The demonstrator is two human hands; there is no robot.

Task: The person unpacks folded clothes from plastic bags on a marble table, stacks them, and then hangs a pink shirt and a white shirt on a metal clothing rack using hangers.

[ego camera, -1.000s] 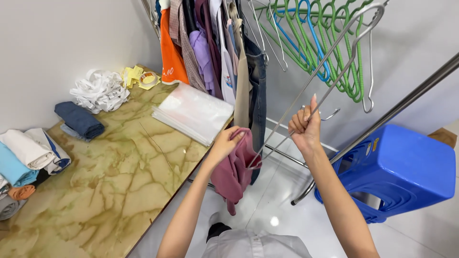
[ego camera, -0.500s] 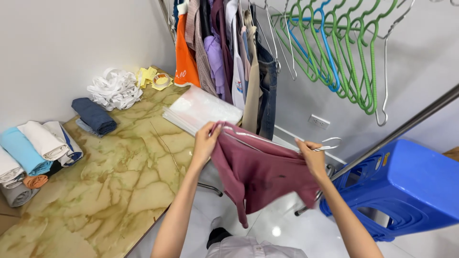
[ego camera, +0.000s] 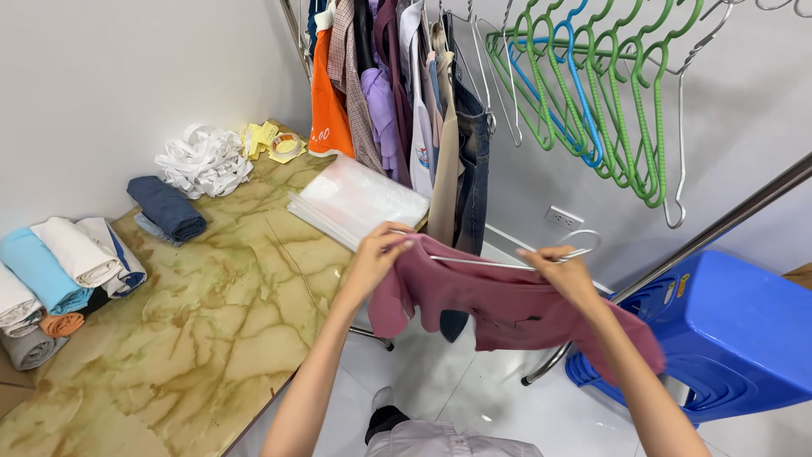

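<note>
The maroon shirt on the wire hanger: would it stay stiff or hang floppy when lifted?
Probably floppy: the maroon shirt sags in folds below the wire hanger between the left hand and right hand. It likely weighs little and may slide off the thin wire.

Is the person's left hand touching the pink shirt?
Touching. In the head view the left hand pinches the top edge of the pink shirt, its fingers folded over the cloth with no gap.
</note>
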